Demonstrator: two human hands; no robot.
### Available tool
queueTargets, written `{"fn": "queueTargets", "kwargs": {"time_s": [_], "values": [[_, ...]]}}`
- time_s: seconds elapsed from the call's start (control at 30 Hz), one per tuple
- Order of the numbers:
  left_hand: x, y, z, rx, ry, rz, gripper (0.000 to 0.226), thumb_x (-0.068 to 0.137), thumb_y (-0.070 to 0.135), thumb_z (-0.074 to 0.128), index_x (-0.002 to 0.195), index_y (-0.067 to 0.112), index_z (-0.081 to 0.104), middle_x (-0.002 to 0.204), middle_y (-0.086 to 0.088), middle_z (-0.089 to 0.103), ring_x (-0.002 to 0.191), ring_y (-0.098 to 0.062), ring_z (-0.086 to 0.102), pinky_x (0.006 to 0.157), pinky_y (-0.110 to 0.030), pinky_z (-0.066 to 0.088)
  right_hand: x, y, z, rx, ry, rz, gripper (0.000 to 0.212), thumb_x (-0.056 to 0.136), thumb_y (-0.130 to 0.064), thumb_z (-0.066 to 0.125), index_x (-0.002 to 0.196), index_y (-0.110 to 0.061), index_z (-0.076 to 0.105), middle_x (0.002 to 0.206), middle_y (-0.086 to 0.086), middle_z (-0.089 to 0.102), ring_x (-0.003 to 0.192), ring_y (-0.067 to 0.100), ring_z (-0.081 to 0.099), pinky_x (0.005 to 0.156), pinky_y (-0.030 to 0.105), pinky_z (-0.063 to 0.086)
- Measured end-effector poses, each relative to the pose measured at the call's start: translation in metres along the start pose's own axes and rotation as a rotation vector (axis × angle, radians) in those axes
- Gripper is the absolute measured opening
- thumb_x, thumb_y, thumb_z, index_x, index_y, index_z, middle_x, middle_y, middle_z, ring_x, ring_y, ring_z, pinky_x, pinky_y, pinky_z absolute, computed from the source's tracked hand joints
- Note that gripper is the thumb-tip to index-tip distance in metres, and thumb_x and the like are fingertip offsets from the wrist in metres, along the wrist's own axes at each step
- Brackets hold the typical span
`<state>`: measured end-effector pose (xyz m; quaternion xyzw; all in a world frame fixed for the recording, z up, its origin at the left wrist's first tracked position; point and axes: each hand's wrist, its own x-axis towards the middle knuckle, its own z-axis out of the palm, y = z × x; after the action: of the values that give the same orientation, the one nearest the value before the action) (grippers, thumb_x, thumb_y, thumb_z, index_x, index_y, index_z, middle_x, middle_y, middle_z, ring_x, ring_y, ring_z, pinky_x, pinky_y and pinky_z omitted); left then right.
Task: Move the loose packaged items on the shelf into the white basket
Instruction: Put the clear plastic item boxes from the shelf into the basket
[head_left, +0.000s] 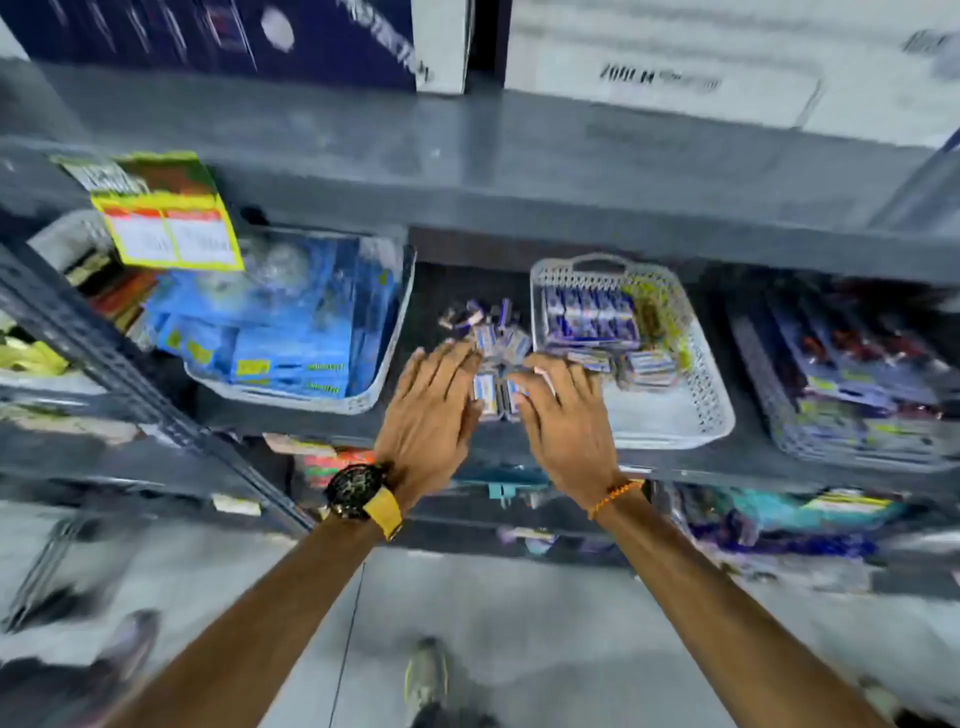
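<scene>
The left hand (436, 400) and the right hand (561, 410) lie spread, one at each side of the loose packets (493, 358) on the grey shelf (467, 249). Both grips are open and I cannot tell that they hold anything. The packets lie between a basket of blue packs (291, 332) at the left and the white basket (670, 415), which is just to their right. A loose two-handed scoop may drop small packets over the near edge. The picture is blurred. Below there is a pale floor (519, 623).
</scene>
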<state>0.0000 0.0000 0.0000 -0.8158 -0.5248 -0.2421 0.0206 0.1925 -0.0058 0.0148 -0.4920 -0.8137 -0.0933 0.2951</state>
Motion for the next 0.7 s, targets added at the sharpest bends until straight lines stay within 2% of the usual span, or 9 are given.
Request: {"fn": "queueTargets", "kwargs": {"time_s": [0.1,0.2,0.27,0.37,0.5,0.57,0.7], "values": [[0.001,-0.022,0.036,0.015,-0.071,-0.034,0.058,0.100,0.024,0.052,0.151,0.004,0.035,0.161,-0.012,0.032,0.150,-0.028,0.024,0.123,-0.048,0.014,0.010,0.005,0.035,-0.077,-0.135,0.045,0.030,0.094,-0.023,0.054,0.123,-0.017,0.061,0.136,-0.002,0.050,0.114,0.022,0.047,0.090,0.039,0.039],[0.001,-0.043,0.069,0.008,-0.196,-0.075,0.059,0.101,0.028,0.046,0.153,0.004,0.031,0.163,-0.012,0.026,0.152,-0.028,0.019,0.124,-0.047,0.009,0.015,0.011,0.067,-0.153,-0.272,0.124,0.034,0.092,-0.030,0.058,0.124,-0.017,0.061,0.128,-0.001,0.059,0.119,0.024,0.050,0.096,0.041,0.040],[0.001,-0.059,0.086,0.002,-0.223,-0.093,0.060,0.103,0.033,0.040,0.154,0.006,0.028,0.165,-0.011,0.022,0.153,-0.027,0.015,0.124,-0.045,0.005,0.018,0.016,0.080,-0.225,-0.348,0.153,0.043,0.089,-0.035,0.062,0.128,-0.017,0.060,0.123,0.001,0.064,0.121,0.026,0.050,0.101,0.043,0.036],[0.002,-0.075,0.101,-0.045,-0.263,-0.148,0.063,0.102,0.040,0.031,0.155,0.006,0.028,0.165,-0.010,0.020,0.153,-0.028,0.014,0.123,-0.045,0.004,0.026,0.019,0.089,-0.266,-0.446,0.141,0.046,0.084,-0.041,0.068,0.124,-0.018,0.063,0.130,0.001,0.064,0.123,0.025,0.050,0.105,0.049,0.027],[0.001,-0.083,0.111,-0.070,-0.283,-0.185,0.066,0.101,0.044,0.024,0.154,0.005,0.030,0.163,-0.014,0.024,0.151,-0.032,0.020,0.121,-0.049,0.009,0.030,0.024,0.089,-0.261,-0.506,0.051,0.042,0.082,-0.045,0.069,0.118,-0.023,0.065,0.135,-0.004,0.059,0.127,0.022,0.044,0.102,0.051,0.021],[0.001,-0.085,0.115,-0.062,-0.294,-0.192,0.066,0.101,0.044,0.022,0.154,0.006,0.030,0.163,-0.013,0.024,0.151,-0.031,0.021,0.121,-0.049,0.010,0.035,0.028,0.087,-0.244,-0.558,0.028,0.050,0.080,-0.047,0.070,0.123,-0.024,0.062,0.134,-0.005,0.058,0.128,0.021,0.041,0.099,0.050,0.021],[0.002,-0.087,0.119,-0.042,-0.302,-0.192,0.065,0.102,0.044,0.018,0.156,0.009,0.026,0.165,-0.011,0.019,0.152,-0.029,0.017,0.121,-0.048,0.007,0.050,0.030,0.088,-0.185,-0.658,0.013,0.074,0.075,-0.048,0.076,0.140,-0.025,0.048,0.145,-0.005,0.050,0.136,0.021,0.033,0.098,0.051,0.023]]}}
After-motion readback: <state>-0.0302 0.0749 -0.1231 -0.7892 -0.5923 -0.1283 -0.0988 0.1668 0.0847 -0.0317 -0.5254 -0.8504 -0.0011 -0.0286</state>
